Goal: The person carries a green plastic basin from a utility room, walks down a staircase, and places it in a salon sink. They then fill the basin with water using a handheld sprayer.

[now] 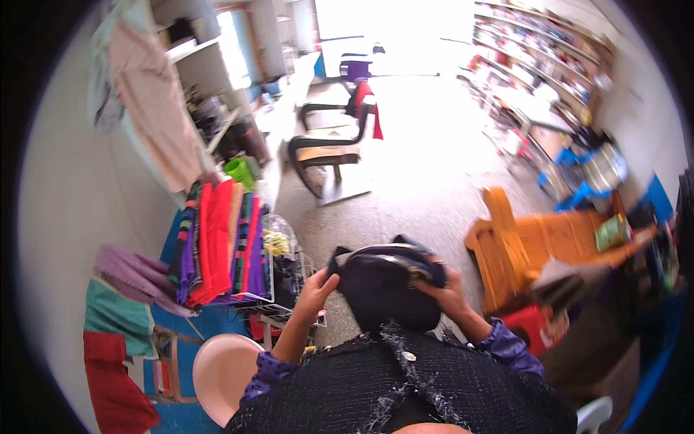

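In front of my chest I hold a dark, soft fabric item (pixel 387 289) between both hands. It has a rounded lower part, folds along the top and a pale edge along its upper left; its exact kind does not show. My left hand (pixel 316 291) grips its left side, thumb on the near face. At the right side my right hand (pixel 446 291) is closed on it, with some fingers hidden behind the fabric. Both forearms come up from purple patterned cuffs.
To the left, a white wire rack (pixel 271 275) carries folded red, purple and striped cloths (pixel 213 242). A pink basin (pixel 225 372) stands below it. A wooden bench (pixel 528 239) is at the right, a black-armed chair (pixel 329 145) ahead, and loaded shelves (pixel 542 47) at the far right.
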A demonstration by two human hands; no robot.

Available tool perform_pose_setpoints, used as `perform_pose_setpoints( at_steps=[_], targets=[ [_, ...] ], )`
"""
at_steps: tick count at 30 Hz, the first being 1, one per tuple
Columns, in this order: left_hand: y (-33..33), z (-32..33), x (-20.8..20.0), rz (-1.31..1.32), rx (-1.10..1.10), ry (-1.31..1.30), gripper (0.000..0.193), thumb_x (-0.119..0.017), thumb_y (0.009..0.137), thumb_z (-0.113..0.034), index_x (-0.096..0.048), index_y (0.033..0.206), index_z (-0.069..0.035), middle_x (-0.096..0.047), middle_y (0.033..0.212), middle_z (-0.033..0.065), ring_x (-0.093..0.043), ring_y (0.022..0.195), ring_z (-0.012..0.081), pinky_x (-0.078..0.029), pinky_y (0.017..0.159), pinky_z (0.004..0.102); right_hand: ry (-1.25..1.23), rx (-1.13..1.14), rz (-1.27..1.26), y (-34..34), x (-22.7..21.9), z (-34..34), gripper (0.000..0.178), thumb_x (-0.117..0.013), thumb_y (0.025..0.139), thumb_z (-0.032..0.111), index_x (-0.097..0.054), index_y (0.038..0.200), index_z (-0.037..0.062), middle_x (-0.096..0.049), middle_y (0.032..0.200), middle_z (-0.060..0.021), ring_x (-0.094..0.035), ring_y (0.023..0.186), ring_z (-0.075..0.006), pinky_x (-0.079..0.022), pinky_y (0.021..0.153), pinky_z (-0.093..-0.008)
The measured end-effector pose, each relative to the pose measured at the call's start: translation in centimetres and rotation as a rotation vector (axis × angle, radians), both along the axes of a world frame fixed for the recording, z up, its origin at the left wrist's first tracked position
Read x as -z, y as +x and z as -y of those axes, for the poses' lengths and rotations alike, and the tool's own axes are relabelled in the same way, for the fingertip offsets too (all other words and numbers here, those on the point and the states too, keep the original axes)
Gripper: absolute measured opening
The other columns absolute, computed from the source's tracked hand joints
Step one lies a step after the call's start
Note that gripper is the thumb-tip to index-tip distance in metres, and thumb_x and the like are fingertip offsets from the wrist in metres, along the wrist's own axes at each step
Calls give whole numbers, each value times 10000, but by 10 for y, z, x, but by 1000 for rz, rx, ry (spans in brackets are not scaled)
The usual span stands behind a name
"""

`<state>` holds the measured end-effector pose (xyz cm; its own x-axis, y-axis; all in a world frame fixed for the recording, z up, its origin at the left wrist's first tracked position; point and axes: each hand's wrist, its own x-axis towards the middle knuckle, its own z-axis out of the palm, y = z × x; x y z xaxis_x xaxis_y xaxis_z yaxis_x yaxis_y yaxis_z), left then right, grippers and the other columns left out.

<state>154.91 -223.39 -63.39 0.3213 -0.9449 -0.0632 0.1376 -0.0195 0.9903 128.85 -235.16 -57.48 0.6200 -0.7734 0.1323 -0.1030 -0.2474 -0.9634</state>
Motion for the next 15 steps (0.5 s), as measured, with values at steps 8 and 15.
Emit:
perform_pose_setpoints(
  at_steps=[8,15],
  targets=[
    [24,40,2,-33,17,-57,343,-540,880,-230,-504,1141,-11,-589,1050,68,-539,995,127,-397,862,253,-5,178,336,-3,-29,84,466,-638,695,49,-504,1136,-25,-600,976,-54,-549,877,-131,-427,808,-259],
    [41,54,7,-37,-200,-9,290,-539,875,-162,-523,1113,2,-605,1013,96,-572,957,152,-432,862,276,97,179,558,52,-80,196,496,-640,734,71,-474,1191,-25,-566,1068,-95,-533,962,-180,-395,887,-292]
  ],
)
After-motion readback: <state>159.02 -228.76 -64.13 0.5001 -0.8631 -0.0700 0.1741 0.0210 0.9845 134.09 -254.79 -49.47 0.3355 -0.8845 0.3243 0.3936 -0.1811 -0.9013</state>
